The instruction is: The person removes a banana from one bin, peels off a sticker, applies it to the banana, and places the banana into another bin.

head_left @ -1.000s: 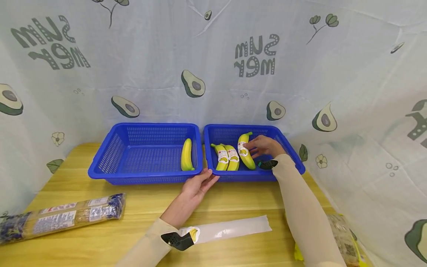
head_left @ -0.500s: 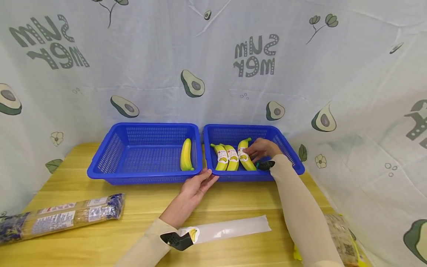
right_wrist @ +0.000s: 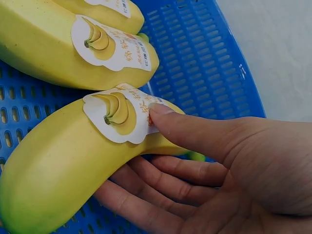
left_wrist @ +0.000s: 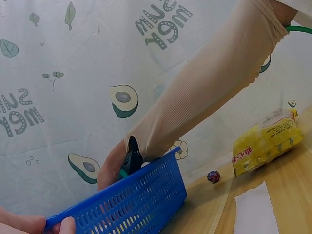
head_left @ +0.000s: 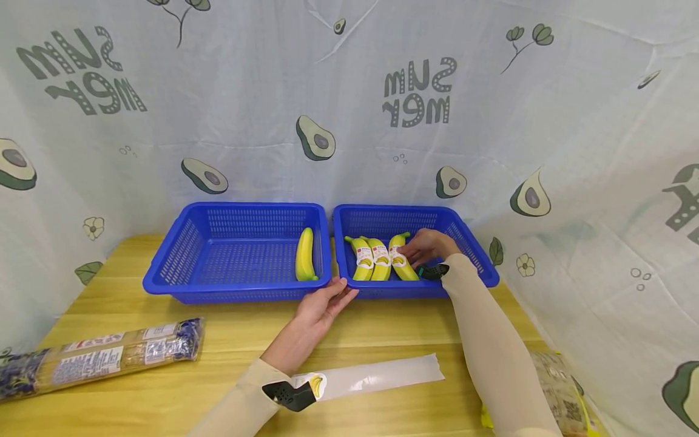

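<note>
Two blue baskets stand side by side on the wooden table. The left basket (head_left: 164, 280) holds one plain banana (head_left: 305, 255). In the right basket (head_left: 480, 267) lie three labelled bananas. My right hand (head_left: 428, 246) holds the rightmost banana (head_left: 402, 262), which rests beside the other two (head_left: 371, 260). In the right wrist view the thumb (right_wrist: 190, 129) presses on that banana's label (right_wrist: 119, 114) and the fingers (right_wrist: 146, 200) lie under the banana (right_wrist: 58, 170). My left hand (head_left: 322, 303) grips the right basket's front rim at its near-left corner, and its fingertips (left_wrist: 29, 225) show on the basket (left_wrist: 141, 200).
A long noodle packet (head_left: 98, 358) lies at the table's left. A clear wrapper strip (head_left: 377, 376) with a banana sticker lies near the front. A yellow bag (left_wrist: 265, 144) and a small round sweet (left_wrist: 213, 176) sit at the right. Avocado-print cloth hangs behind and around.
My right hand has lowered the labelled banana from a raised, tilted pose until it lies flat beside the other two. The left hand has stayed on the rim.
</note>
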The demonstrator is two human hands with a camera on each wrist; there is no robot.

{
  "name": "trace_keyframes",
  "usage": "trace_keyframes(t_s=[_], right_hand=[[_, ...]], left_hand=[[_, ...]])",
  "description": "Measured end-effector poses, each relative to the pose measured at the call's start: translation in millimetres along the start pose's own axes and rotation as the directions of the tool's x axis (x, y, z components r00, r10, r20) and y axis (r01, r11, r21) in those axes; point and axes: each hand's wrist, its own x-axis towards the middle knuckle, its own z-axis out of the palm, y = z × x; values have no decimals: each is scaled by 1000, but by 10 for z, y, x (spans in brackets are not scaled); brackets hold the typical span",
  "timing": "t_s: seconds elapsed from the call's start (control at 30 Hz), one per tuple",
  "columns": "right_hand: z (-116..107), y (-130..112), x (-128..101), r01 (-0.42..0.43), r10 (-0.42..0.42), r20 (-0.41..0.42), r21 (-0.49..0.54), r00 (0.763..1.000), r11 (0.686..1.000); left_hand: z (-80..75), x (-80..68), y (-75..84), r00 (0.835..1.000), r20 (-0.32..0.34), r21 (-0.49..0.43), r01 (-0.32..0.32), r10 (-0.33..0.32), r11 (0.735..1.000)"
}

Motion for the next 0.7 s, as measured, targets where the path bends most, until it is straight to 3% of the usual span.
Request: trace_keyframes(t_s=[0.4, 0.7], right_hand=[[-22, 17, -34, 20, -22, -156, -19, 987, 1000], [-24, -42, -96, 80, -90, -330, -45, 940, 996]], left_hand=[[17, -6, -6, 1000, -5, 1, 11, -11, 1000], [8, -19, 14, 1000, 27, -8, 10, -10, 1000]])
